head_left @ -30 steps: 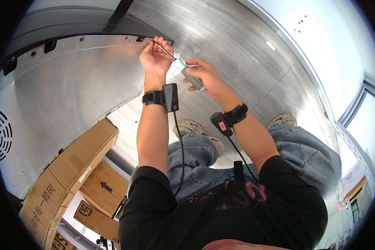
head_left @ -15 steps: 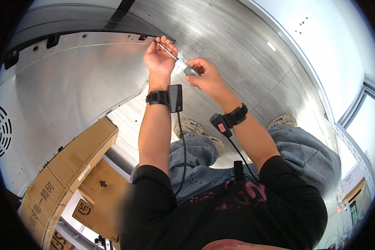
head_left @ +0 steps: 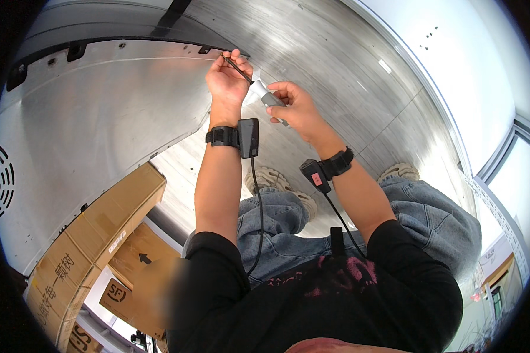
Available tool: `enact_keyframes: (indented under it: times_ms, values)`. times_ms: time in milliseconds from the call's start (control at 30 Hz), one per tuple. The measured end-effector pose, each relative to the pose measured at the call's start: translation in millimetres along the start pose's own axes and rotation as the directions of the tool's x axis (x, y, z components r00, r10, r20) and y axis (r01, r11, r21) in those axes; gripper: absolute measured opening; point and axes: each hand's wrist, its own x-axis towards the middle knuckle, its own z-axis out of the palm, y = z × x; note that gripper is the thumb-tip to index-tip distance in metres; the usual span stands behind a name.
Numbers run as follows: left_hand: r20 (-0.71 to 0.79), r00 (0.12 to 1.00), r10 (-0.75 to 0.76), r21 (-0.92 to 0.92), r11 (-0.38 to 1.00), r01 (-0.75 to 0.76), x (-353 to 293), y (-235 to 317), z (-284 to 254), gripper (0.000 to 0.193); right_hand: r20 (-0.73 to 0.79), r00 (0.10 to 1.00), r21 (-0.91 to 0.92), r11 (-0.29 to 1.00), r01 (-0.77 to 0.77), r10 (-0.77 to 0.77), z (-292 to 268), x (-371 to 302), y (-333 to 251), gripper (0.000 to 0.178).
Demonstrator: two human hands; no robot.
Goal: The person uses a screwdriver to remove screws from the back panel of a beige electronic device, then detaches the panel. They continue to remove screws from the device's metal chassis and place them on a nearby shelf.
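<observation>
Metal panel (head_left: 100,153): a broad sheet of brushed grey steel is curving across the upper left, its top edge carrying dark clips.
Cardboard boxes (head_left: 94,235): plain brown cartons are sitting stacked at the lower left, well apart from both hands.
Left hand (head_left: 227,79): it is reaching up to the panel's top edge, fingers curled together and pinching the thin front end of the tool.
Right hand (head_left: 294,106): it is sitting just beside the left one, lower and to the right, fingers wrapped around the handle.
Screwdriver (head_left: 259,91): a slim dark shaft is running into a pale grey handle; its long axis is slanting from upper left at the panel edge down to the right, so the tip is lying nearer the left hand.
Wrist straps (head_left: 241,136): black bands with small boxes and trailing cables are circling both wrists.
</observation>
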Motion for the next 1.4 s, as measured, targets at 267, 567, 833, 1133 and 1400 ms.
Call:
enact_keyframes:
  times_ms: [267,567,833,1133,1400]
  values:
    - [-0.014,0.999,-0.029,0.027,0.999,0.029,0.3,1.6,-0.5,0.022,0.067,0.975,0.244,0.944,-0.223,0.213,-0.3,-0.3,-8.3,0.036]
    - [0.061,0.997,-0.05,-0.058,0.997,0.054,-6.5,-0.8,-2.8,0.021,0.023,0.989,0.087,0.985,-0.149,0.147,2.3,-5.0,-10.4,0.034]
    - [0.07,0.997,0.012,0.049,0.999,-0.015,-5.5,-18.0,10.5,0.022,-0.005,0.988,0.216,0.965,-0.147,0.152,-21.0,-5.3,-4.7,0.033]
    - [0.212,0.976,-0.037,0.381,0.923,-0.048,13.2,-86.1,70.5,0.025,-0.099,0.991,0.42,0.907,-0.037,0.086,-89.4,-30.7,-32.1,0.033]
    - [0.245,0.915,-0.321,0.721,0.691,0.049,38.0,-182.3,130.4,0.021,-0.336,0.942,0.583,0.787,0.2,0.01,-155.2,-83.5,-37.3,0.037]
